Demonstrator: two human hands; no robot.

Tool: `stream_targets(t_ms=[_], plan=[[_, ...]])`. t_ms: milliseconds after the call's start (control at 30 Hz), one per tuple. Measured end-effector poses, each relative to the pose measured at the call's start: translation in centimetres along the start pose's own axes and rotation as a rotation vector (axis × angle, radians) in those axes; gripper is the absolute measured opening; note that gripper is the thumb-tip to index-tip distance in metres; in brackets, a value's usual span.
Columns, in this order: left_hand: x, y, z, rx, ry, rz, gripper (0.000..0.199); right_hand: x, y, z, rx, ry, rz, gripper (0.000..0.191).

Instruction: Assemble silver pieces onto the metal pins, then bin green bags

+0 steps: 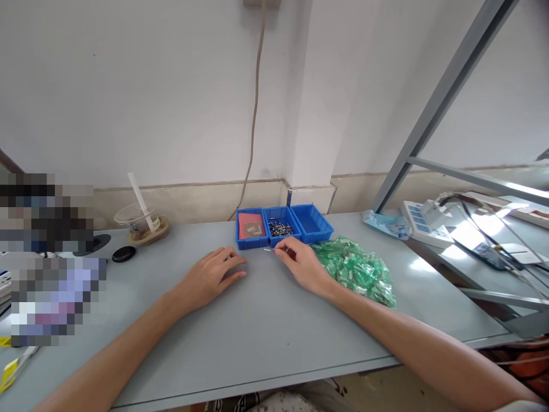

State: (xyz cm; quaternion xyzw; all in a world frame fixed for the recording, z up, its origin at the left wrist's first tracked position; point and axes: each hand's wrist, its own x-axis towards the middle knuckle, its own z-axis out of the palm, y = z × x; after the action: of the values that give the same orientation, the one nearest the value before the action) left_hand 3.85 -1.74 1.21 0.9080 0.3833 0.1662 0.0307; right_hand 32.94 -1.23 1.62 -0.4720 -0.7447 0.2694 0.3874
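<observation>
Slim, pale, silvery sliver (266,249) is what this is all about: it's at table level, right by the fingertips of the right hand (302,264) and just in front of the blue plastic trays. Looks like a pick-up-and-handle-small-parts step to me. Thumb and fingers of that hand are drawn together in a pinch, but the bit is tiny at this range, so I honestly can't tell whether it's gripped or just lying there. The left hand (212,276) holds nothing I can see, fingers loosely bent, thumb apart, resting low over the tabletop.

I'd say the next move calls for a light, precise fingertip grip, since a thin part on a slick surface gives you little to grab.

Materials-wise: three shallow rectangular trays side by side. The left tray (253,245) has a flat pinkish-red sheet (249,219) with something clear and shiny on top. The middle tray (273,241) carries a jumbled heap of small dark and silvery metal-looking pieces (281,229). Ribbed walls show on the right tray (313,220). Beside the right forearm sits a crinkly, glossy pile of green see-through plastic (355,266), all on a smooth grey tabletop (257,337).
</observation>
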Motion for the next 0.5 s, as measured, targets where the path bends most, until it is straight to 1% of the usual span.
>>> stream_targets(t_ms=[133,233,300,367,500], plan=[[0.0,-0.6,0.6,0.003,-0.005,-0.014,0.036,0.0,-0.2,0.0,-0.010,-0.003,0.007,0.017],[0.0,-0.5,1.0,0.022,-0.027,-0.010,0.038,-0.1,-0.1,0.0,-0.022,-0.004,0.001,0.016],[0.0,-0.4,1.0,0.034,-0.029,-0.007,0.039,-0.1,0.0,0.1,-0.029,-0.009,0.000,0.016],[0.0,-0.2,0.5,0.026,-0.015,0.003,0.036,-0.1,0.2,0.1,-0.031,-0.012,0.001,0.016],[-0.3,-0.4,-1.3,-0.010,0.031,0.015,0.033,-0.1,0.3,0.1,-0.026,-0.015,-0.004,0.017]])
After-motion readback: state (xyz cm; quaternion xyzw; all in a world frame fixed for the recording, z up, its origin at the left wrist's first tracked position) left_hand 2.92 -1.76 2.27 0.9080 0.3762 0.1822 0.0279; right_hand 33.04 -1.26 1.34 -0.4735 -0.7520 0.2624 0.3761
